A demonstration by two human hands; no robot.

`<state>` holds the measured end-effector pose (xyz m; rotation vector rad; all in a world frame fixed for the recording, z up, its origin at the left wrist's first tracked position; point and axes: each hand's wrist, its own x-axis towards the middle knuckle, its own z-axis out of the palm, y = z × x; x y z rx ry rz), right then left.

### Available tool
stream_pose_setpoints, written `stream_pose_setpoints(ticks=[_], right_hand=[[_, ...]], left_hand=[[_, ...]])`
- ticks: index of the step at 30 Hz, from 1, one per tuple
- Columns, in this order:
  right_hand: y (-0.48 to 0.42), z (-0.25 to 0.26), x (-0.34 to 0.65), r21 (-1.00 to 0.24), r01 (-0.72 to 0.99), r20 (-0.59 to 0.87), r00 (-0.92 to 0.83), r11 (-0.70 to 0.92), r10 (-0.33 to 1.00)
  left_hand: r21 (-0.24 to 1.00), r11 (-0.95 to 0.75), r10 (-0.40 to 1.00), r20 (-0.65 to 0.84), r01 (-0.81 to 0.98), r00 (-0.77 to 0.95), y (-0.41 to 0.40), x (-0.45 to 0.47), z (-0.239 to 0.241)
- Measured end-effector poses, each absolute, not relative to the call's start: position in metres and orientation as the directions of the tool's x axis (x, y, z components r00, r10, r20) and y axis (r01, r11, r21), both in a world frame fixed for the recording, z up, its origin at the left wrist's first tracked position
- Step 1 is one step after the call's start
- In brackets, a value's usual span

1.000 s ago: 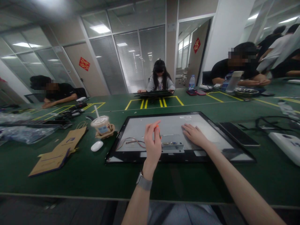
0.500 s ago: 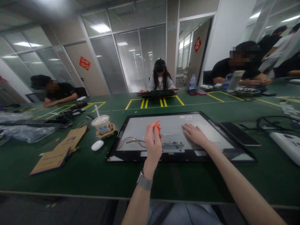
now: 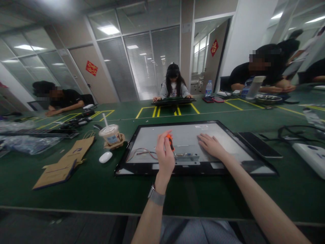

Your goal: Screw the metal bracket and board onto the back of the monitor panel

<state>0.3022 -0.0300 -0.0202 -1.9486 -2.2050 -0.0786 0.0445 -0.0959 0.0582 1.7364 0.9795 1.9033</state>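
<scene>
My left hand [image 3: 165,150] is closed around the orange-and-black handle of a screwdriver [image 3: 170,141]; its tip is hidden. It is over a flat display panel [image 3: 186,134] with a grey metal back and black frame, lying back side up in front of me. Beside the left hand, a metal bracket with connector ports [image 3: 188,157] runs along the panel's near part. Thin wires [image 3: 142,150] curve across the panel to the left. My right hand [image 3: 210,145] lies flat on the right part of the panel, fingers stretched out, holding nothing.
Left of the panel are a white mouse [image 3: 105,157], a drink cup with a straw [image 3: 110,135] and a paper bag [image 3: 66,159]. To the right lie a black slab [image 3: 259,145], cables and a white device [image 3: 311,157]. Across the table [image 3: 122,193], a person [image 3: 174,83] holds a dark panel.
My left hand stays in nearly the same place, and the screwdriver handle has turned slightly, showing more black. My right hand keeps still. The person opposite has tilted their panel.
</scene>
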Motion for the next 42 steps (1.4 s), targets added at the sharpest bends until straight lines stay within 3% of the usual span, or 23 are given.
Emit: stream_pose_setpoints(ticks=[21, 27, 37, 42], right_hand=[[-0.0280, -0.0231, 0.3019, -0.094, 0.988, 0.194, -0.106, 0.126, 0.975], [-0.0284, -0.0235, 0.3026, -0.108, 0.986, 0.194, -0.103, 0.125, 0.976], [-0.0285, -0.0229, 0.3028, -0.100, 0.986, 0.203, -0.113, 0.136, 0.973], [-0.0286, -0.0222, 0.3029, -0.104, 0.985, 0.196, -0.118, 0.141, 0.973]], left_hand=[[0.692, -0.665, 0.646, 0.722, 0.282, -0.249, -0.1000, 0.0480, 0.0602], [0.720, -0.665, 0.695, 0.694, 0.198, -0.190, -0.0970, 0.0469, 0.0569], [0.680, -0.672, 0.642, 0.732, 0.293, -0.229, -0.0999, 0.0468, 0.0624], [0.696, -0.684, 0.673, 0.717, 0.218, -0.182, -0.0994, 0.0462, 0.0603]])
